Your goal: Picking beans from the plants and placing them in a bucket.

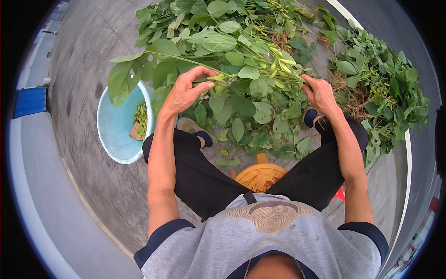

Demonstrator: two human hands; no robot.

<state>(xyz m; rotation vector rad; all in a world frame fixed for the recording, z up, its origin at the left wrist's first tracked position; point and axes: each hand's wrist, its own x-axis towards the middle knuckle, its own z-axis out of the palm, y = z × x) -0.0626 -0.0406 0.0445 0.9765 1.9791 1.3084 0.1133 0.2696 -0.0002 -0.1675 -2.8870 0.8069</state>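
My right hand [320, 93] is closed around the stems of a green soybean plant [258, 62], which stretches leftwards in front of me. At a cluster of pods on the same plant, my left hand [188, 89] has its thumb and forefinger pinched together. More fuzzy green pods [278, 68] hang between the hands, nearer the right one. To the left, a pale blue plastic basin [116, 129] stands partly behind the leaves and holds loose picked pods [140, 118] and a brown piece of something flat.
Uprooted soybean plants with roots [379, 87] lie in a heap at the right, and more lie ahead. Loose leaves [228, 162] are scattered on the concrete by my shoes. An orange-yellow stool [259, 176] shows between my thighs. A white line runs along the right.
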